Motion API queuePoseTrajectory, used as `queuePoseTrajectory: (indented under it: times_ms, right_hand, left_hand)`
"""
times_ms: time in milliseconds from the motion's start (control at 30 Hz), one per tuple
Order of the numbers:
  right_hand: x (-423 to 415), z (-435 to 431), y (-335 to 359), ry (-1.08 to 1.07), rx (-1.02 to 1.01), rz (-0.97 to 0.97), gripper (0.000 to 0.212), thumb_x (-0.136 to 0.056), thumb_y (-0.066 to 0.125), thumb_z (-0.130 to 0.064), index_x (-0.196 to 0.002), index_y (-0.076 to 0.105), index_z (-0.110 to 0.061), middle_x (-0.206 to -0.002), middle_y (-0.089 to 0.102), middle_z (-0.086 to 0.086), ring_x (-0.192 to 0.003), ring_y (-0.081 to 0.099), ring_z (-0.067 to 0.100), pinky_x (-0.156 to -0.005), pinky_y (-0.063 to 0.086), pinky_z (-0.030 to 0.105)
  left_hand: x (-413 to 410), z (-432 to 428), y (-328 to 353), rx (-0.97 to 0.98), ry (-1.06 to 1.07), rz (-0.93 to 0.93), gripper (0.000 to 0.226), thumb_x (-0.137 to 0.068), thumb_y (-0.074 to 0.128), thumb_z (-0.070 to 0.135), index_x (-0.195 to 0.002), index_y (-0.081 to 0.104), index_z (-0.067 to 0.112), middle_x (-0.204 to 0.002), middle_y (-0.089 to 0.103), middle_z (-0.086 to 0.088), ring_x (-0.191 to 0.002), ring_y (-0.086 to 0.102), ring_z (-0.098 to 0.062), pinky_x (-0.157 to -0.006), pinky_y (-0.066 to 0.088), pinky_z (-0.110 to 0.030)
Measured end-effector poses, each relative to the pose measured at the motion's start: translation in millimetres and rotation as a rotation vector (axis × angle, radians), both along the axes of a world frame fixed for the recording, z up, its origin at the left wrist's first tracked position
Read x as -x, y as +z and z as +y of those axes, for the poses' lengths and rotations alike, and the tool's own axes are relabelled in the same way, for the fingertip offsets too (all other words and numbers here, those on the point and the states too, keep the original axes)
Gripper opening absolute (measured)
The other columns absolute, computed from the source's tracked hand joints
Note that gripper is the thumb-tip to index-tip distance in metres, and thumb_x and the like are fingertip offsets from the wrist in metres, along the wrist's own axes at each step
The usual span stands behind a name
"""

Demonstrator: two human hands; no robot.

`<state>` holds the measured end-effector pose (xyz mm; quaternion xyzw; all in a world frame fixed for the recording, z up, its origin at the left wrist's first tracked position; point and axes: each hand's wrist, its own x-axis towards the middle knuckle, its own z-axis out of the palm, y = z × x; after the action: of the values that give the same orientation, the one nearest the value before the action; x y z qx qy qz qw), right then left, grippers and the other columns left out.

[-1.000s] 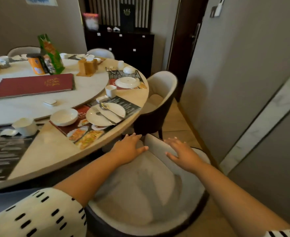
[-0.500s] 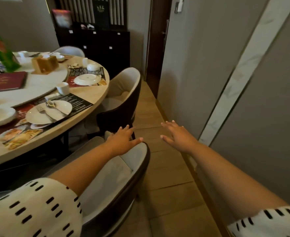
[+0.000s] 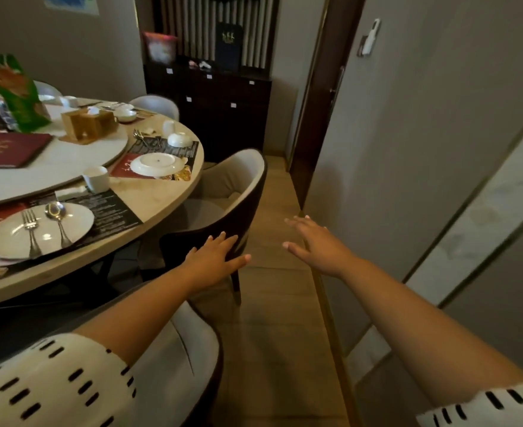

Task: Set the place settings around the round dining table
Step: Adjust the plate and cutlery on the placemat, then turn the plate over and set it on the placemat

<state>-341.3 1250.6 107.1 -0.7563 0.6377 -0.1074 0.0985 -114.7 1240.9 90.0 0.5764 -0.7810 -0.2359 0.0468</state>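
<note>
The dark-backed, grey-cushioned dining chair (image 3: pixel 232 177) stands ahead and left. The left hand (image 3: pixel 215 260) is nearer its back rim than the right hand (image 3: pixel 318 245), and both are flat-fingered and empty.

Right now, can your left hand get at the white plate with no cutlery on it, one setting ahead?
Probably not without stepping forward. The left hand is open and holds nothing, but the chair at that setting stands between it and the white plate, which lies on the table beyond the seat.
</note>
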Motion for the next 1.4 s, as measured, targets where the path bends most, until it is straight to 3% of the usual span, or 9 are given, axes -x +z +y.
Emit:
queuePoseTrajectory:
  times_ms: [200, 367, 500, 633, 767, 1033, 1267, 1333, 1400]
  right_hand:
    - [15, -92, -4, 0.085, -0.051, -0.101, 0.06, -0.095, 0.044, -0.046, -0.148, 0.025, -0.024, -0.156, 0.022, 0.003, -0.146, 0.01, 0.021, -0.117, 0.018, 0.044]
    - [2, -179, -32, 0.241, -0.136, -0.126, 0.06, -0.095, 0.046, -0.042, -0.148, 0.025, -0.022, -0.156, 0.021, 0.002, -0.146, 0.009, 0.02, -0.116, 0.016, 0.038]
    - [-6, -264, -49, 0.39, -0.143, -0.096, 0.06, -0.094, 0.048, -0.043, -0.147, 0.027, -0.022, -0.154, 0.025, 0.002, -0.145, 0.014, 0.022, -0.117, 0.02, 0.047]
    - [-19, -350, -49, 0.533, -0.146, -0.087, 0.061, -0.095, 0.047, -0.041, -0.148, 0.025, -0.022, -0.156, 0.022, 0.004, -0.146, 0.01, 0.02, -0.116, 0.017, 0.037]
    - [-43, -427, -48, 0.657, -0.195, -0.086, 0.062, -0.094, 0.047, -0.043, -0.148, 0.025, -0.023, -0.156, 0.02, 0.004, -0.146, 0.009, 0.021, -0.117, 0.017, 0.041]
    - [-109, -537, -74, 0.775, -0.306, -0.183, 0.07, -0.092, 0.052, -0.043, -0.149, 0.021, -0.018, -0.155, 0.02, 0.002, -0.143, 0.019, 0.016, -0.114, 0.021, 0.032]
    - [-181, -631, -105, 0.719, -0.356, -0.195, 0.084, -0.086, 0.06, -0.047, -0.15, 0.014, -0.019, -0.157, 0.011, 0.005, -0.144, 0.014, 0.021, -0.116, 0.022, 0.038]
    - [-198, -653, -110, 0.687, -0.347, -0.212, 0.088, -0.083, 0.062, -0.048, -0.15, 0.013, -0.02, -0.157, 0.009, 0.006, -0.145, 0.012, 0.022, -0.116, 0.021, 0.04]
    - [-214, -670, -117, 0.66, -0.331, -0.219, 0.091, -0.081, 0.063, -0.051, -0.15, 0.011, -0.021, -0.158, 0.006, 0.005, -0.146, 0.006, 0.023, -0.117, 0.018, 0.042]
  left_hand:
    - [8, -62, 12, -0.012, 0.072, 0.005, 0.069, -0.092, 0.036, 0.056, -0.15, 0.014, 0.026, -0.159, 0.008, -0.002, -0.147, 0.004, -0.025, -0.118, 0.013, -0.052]
    - [11, -130, 4, -0.023, 0.215, 0.035, 0.071, -0.091, 0.038, 0.057, -0.15, 0.014, 0.027, -0.159, 0.005, -0.002, -0.147, 0.003, -0.024, -0.118, 0.013, -0.051]
    - [21, -193, 1, 0.003, 0.317, 0.09, 0.073, -0.09, 0.041, 0.057, -0.15, 0.014, 0.026, -0.159, 0.007, -0.002, -0.147, 0.006, -0.021, -0.119, 0.014, -0.046]
    - [30, -249, 10, 0.049, 0.406, 0.141, 0.071, -0.091, 0.042, 0.054, -0.15, 0.018, 0.023, -0.158, 0.016, -0.003, -0.144, 0.018, -0.02, -0.117, 0.019, -0.038]
    - [25, -290, 11, 0.04, 0.572, 0.21, 0.07, -0.092, 0.044, 0.051, -0.149, 0.018, 0.021, -0.157, 0.017, -0.004, -0.143, 0.022, -0.02, -0.114, 0.021, -0.033]
    - [-38, -370, -19, -0.021, 0.812, 0.27, 0.072, -0.091, 0.046, 0.052, -0.149, 0.021, 0.017, -0.155, 0.024, -0.003, -0.141, 0.027, -0.019, -0.113, 0.023, -0.033]
    - [-125, -487, -39, 0.0, 1.094, 0.682, 0.066, -0.091, 0.05, 0.047, -0.146, 0.028, 0.019, -0.146, 0.039, -0.008, -0.129, 0.043, -0.026, -0.102, 0.039, -0.035]
    - [-151, -514, -49, -0.076, 1.161, 0.746, 0.062, -0.091, 0.05, 0.047, -0.142, 0.035, 0.016, -0.14, 0.046, -0.012, -0.123, 0.049, -0.029, -0.102, 0.044, -0.045]
    - [-169, -535, -58, -0.138, 1.228, 0.76, 0.057, -0.092, 0.05, 0.044, -0.138, 0.041, 0.012, -0.132, 0.052, -0.014, -0.115, 0.055, -0.03, -0.094, 0.049, -0.04]
